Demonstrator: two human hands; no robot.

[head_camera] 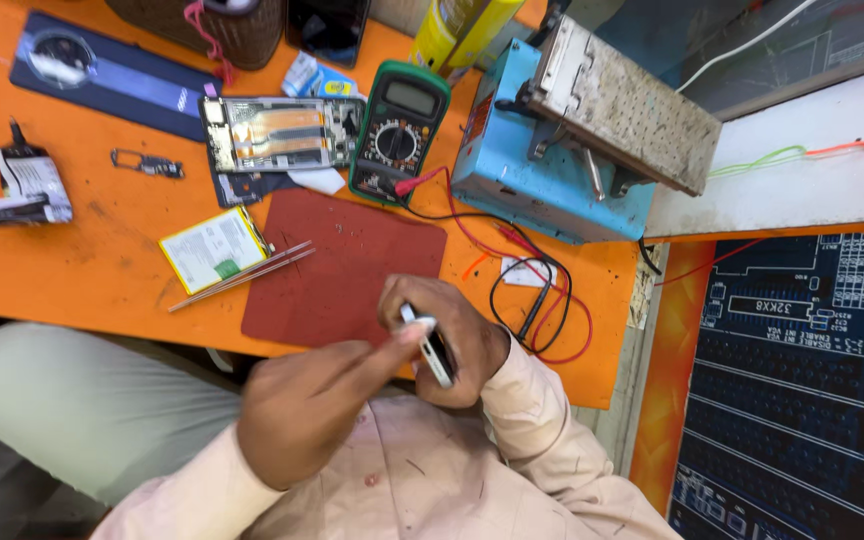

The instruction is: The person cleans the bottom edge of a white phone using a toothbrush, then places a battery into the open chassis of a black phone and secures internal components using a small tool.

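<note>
My right hand [452, 335] is closed around a small slim black-and-white part [436, 352], held above the front edge of the orange workbench [72, 260]. From the lower left, my left hand [302, 410] reaches over, and its fingertips pinch the white upper end of the same part. Both hands hover just in front of a dark red work mat [342, 265]. What kind of part this is cannot be made out.
On the bench lie an opened phone [282, 132], a green multimeter [397, 130] with red and black leads [537, 300], a yellow-white battery [214, 247], tweezers [242, 275], a dark blue back cover [112, 70] and a blue machine with a metal plate [562, 160].
</note>
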